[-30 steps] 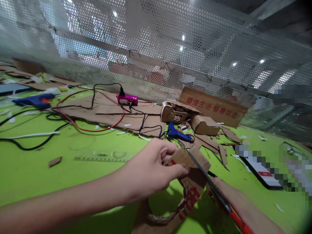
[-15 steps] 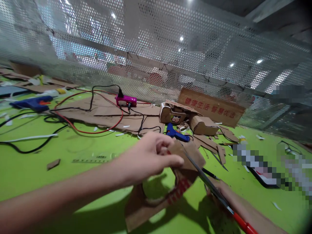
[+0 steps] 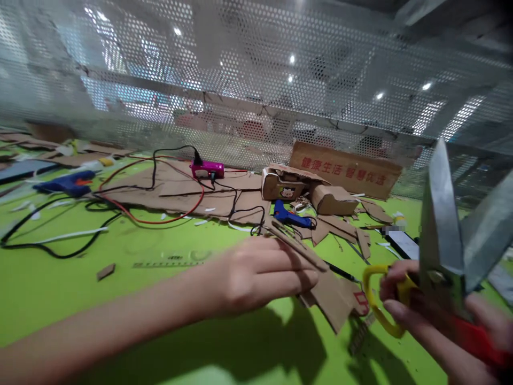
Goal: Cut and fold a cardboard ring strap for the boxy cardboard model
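Observation:
My left hand point(image 3: 256, 270) is closed on a cut piece of brown cardboard point(image 3: 332, 297) with red print at its right end. The piece is held above the green table, tilted, and partly covered by the fingers. Close to the camera at the right, my right hand point(image 3: 425, 331) grips scissors point(image 3: 441, 230) with a yellow loop and a red handle. Their broad metal blades point up and stand apart, clear of the cardboard. Beyond the left hand lies a blue glue gun point(image 3: 292, 216) among cardboard scraps.
A clear ruler point(image 3: 172, 261) lies left of my hands. Behind it are a magenta power block point(image 3: 208, 169), looped cables and flat cardboard point(image 3: 176, 187). A second blue glue gun point(image 3: 68, 184) rests at left. Cardboard shapes point(image 3: 334, 200) stand before a perforated metal screen point(image 3: 248, 69).
The scissors have come away from the cardboard, up and to the right, with their blades now upright and spread. My left hand has turned over with the cardboard, which now extends to the right.

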A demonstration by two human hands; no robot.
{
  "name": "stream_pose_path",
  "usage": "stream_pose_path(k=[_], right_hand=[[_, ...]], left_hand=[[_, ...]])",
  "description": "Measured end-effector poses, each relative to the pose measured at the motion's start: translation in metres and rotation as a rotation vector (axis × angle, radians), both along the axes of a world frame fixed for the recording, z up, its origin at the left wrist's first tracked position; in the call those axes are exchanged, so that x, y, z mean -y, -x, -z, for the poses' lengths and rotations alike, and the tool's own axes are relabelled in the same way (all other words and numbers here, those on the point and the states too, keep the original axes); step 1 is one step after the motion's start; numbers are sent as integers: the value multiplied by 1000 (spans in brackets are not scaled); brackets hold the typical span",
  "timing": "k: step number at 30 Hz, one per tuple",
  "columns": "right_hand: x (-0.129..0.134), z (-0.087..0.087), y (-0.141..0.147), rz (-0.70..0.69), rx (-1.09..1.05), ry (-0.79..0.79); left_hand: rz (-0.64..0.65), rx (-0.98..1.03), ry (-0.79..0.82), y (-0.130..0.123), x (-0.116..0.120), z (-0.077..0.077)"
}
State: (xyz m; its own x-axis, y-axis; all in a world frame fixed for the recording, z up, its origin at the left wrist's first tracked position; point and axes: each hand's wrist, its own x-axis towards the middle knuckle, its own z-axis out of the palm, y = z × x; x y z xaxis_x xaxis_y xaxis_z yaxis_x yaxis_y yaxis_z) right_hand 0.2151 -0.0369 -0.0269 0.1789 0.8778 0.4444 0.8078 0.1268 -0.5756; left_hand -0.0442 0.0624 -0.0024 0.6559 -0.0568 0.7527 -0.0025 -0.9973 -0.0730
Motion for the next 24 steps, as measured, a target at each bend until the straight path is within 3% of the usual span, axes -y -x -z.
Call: stream_pose_path(k=[5,11,15,18,21,24], right_hand=[[-5,-13,31,-193,-134,-52],[5,-18,53,-15,-219,8],[9,-19,53,-60,-154,-36],[5,-21,47,-140,-33,-104],[-4,-25,47,-266,40,-134],[-14,-27,54,-362,0,-15]], left_hand=[[38,47,39,2,0,5],[78,85,174,1,-2,12],[113,103,233,-1,0,10],[20,14,338,-5,5,2],[-147,-228,451,-10,10,-8],[-157,-312,380,-13,12,-14]])
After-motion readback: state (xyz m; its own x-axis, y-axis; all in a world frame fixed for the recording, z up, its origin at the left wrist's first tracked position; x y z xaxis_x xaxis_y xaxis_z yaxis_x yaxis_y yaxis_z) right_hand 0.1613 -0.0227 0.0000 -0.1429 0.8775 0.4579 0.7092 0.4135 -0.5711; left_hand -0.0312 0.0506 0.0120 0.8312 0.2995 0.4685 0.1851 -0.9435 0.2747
